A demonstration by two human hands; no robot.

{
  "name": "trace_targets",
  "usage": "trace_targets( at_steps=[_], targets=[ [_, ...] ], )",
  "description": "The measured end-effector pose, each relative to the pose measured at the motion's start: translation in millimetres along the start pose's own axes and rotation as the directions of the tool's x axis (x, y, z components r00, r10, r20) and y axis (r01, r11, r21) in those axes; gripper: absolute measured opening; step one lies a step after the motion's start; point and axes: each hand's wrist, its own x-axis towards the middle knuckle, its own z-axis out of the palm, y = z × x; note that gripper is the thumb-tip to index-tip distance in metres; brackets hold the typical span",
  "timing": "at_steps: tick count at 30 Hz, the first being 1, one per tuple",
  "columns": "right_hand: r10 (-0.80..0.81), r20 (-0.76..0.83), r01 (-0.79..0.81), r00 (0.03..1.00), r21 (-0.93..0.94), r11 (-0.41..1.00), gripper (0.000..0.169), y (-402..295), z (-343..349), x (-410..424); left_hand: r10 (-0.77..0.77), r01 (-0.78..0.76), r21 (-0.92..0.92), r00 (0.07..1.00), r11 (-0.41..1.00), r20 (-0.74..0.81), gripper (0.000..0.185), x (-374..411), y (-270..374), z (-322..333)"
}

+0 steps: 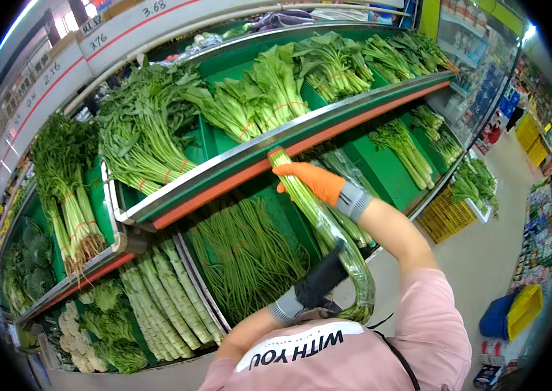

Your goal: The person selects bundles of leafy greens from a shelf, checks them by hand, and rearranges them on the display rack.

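My right hand (312,182), in an orange glove with a grey cuff, grips a long bundle of leafy green stalks (325,217) near its banded upper end. Clear film wraps the bundle, and its lower end bends back toward my chest. Against the bundle's left side is my left hand (324,277), in a black glove. Its fingers are blurred and partly hidden, so their hold is unclear. Behind the bundle, similar wrapped stalks (354,227) lie in a lower green bin. Banded yardlong beans (249,249) fill the bin to the left.
An upper shelf with a metal-edged front rail (237,152) overhangs the lower bins. It holds banded leafy greens (276,88). Stem lettuce (168,298) and cauliflower (80,337) lie at lower left. A yellow crate (447,217) and stacked baskets (510,313) stand on the floor to the right.
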Motion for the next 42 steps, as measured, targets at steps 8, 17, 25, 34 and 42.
trace_targets(
  at_steps=[8, 17, 25, 34, 42],
  targets=[
    [-0.371, -0.268, 0.354, 0.889, -0.11, 0.929, 0.034, 32.3, 2.4, -11.1, 0.363, -0.343, 0.27, 0.931, 0.899, -0.026, 0.039, 41.2, 60.0, -41.5],
    [-0.386, -0.829, 0.69, 0.404, -0.001, 0.724, 0.029, -52.0, -147.1, -97.8, -0.088, 0.037, 0.512, 0.993, 0.858, 0.076, 0.043, 59.9, 72.7, 63.5],
    [-0.422, -0.906, 0.484, 0.019, -0.361, 0.797, 0.032, -65.3, -203.3, -151.7, -0.289, 0.163, 0.741, 0.956, 0.651, 0.044, 0.035, 18.2, 72.1, 87.9],
    [-0.251, -0.818, 0.387, -0.517, -0.485, 0.784, 0.05, -105.2, -309.5, -311.4, -0.195, 0.184, 0.981, 0.966, 0.067, -0.167, 0.062, -124.3, 66.8, -81.8],
    [-0.767, -0.622, 0.709, 0.157, -0.47, 0.526, 0.035, -143.4, -78.6, -229.5, 0.274, -0.073, 0.964, 0.962, 0.257, 0.0, 0.084, -56.0, 137.6, 76.3]
  ],
)
